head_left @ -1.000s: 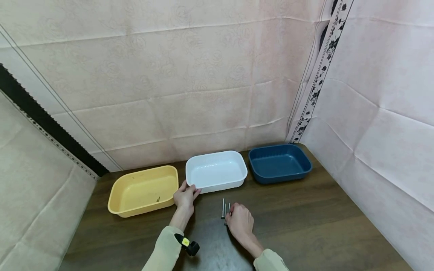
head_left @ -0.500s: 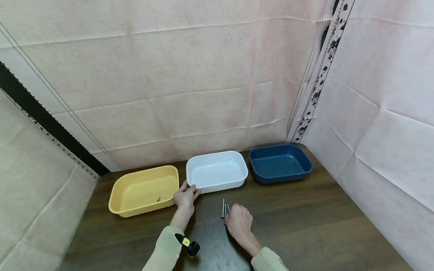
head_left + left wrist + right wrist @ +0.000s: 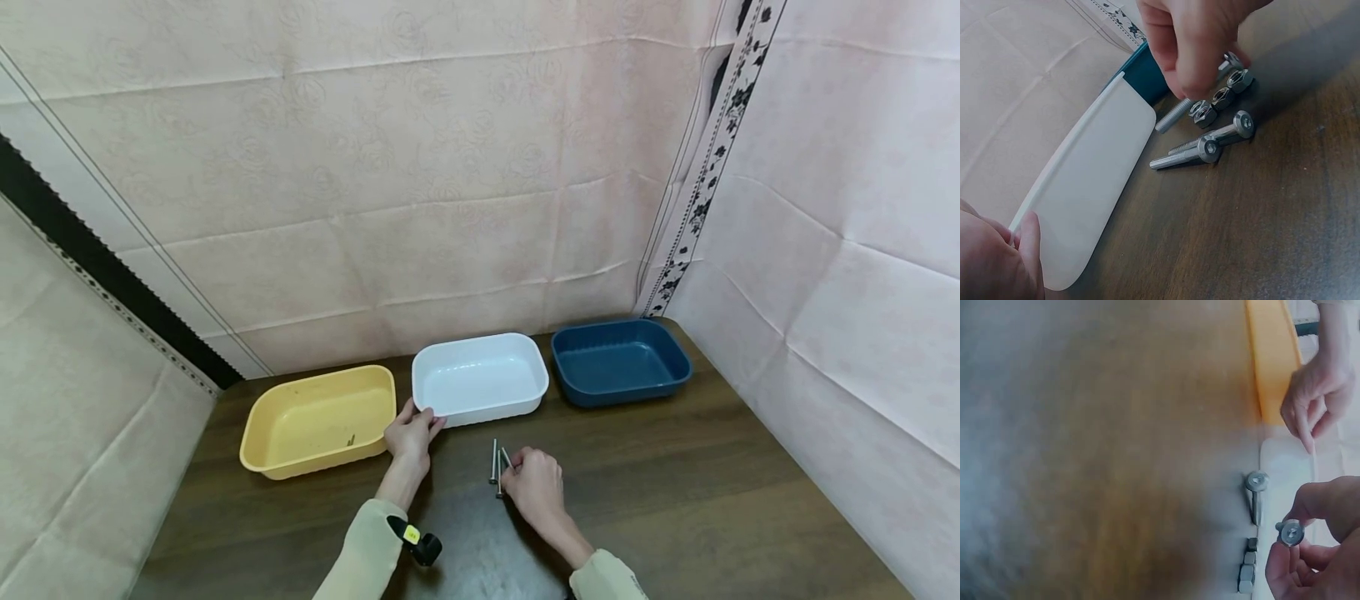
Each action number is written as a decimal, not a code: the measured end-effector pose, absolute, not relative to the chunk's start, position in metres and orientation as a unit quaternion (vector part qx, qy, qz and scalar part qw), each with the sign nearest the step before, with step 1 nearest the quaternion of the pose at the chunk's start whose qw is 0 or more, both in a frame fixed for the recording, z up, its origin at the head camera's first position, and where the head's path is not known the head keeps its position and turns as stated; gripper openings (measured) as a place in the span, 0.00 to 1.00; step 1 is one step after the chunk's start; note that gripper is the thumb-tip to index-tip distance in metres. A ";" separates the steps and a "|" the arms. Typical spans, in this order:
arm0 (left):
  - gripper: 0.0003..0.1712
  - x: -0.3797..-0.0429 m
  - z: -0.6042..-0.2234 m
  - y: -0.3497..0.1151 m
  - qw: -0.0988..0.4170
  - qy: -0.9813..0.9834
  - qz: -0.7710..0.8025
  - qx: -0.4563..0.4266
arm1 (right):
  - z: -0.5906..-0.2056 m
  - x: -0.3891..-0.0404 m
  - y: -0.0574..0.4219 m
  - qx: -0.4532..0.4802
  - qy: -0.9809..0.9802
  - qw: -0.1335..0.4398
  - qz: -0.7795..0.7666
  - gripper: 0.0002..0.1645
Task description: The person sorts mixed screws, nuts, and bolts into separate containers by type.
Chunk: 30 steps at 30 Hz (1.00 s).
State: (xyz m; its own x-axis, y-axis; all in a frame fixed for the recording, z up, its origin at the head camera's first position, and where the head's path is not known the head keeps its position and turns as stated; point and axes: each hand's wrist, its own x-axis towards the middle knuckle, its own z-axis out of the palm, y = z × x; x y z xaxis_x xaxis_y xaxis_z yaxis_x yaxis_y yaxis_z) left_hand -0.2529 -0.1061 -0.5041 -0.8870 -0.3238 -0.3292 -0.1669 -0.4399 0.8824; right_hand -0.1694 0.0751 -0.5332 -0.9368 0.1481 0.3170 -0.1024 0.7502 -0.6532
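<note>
My left hand [image 3: 408,437] pinches the rim of the white tray [image 3: 480,377] at its near left corner. In front of that tray, my right hand [image 3: 536,485] holds a long metal bolt between thumb and fingers; the left wrist view shows the shank of this held bolt [image 3: 1175,115] slanting out below the fingers. Its round socket head [image 3: 1291,532] faces the right wrist camera. Two similar bolts [image 3: 1185,155] lie side by side on the table, just left of the right hand. Several hex nuts [image 3: 1222,98] sit beyond them, under the right hand; the head view hides them.
To the left stands a yellow tray [image 3: 318,421] with a few small dark pieces inside. A dark blue tray [image 3: 621,362] stands to the right of the white one. Patterned cloth [image 3: 465,167] hangs behind the wooden table [image 3: 675,500].
The bolt in my right hand now leans further to the left, away from the two lying bolts. The right hand has shifted only slightly. My left hand stays at the white tray.
</note>
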 end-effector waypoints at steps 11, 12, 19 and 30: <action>0.33 -0.253 -0.503 -0.108 0.050 -0.528 -0.816 0.232 | -0.518 -0.182 0.084 0.000 -0.888 0.210 0.408 0.04; 0.33 -0.253 -0.503 -0.108 0.051 -0.528 -0.815 0.233 | -0.517 -0.183 0.085 0.000 -0.886 0.212 0.412 0.04; 0.32 -0.253 -0.505 -0.107 0.057 -0.528 -0.817 0.225 | -0.510 -0.191 0.088 -0.001 -0.878 0.218 0.427 0.02; 0.33 -0.252 -0.506 -0.106 0.056 -0.524 -0.820 0.225 | -0.497 -0.212 0.088 0.022 -0.873 0.247 0.421 0.03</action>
State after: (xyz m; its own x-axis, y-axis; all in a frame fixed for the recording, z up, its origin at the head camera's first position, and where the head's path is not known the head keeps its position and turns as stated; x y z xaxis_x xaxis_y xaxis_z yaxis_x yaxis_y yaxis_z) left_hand -0.2518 -0.1061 -0.5061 -0.8928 -0.3278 -0.3091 -0.1430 -0.4446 0.8843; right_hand -0.2120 0.0875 -0.4974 -0.8773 0.1699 0.4488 -0.2457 0.6443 -0.7242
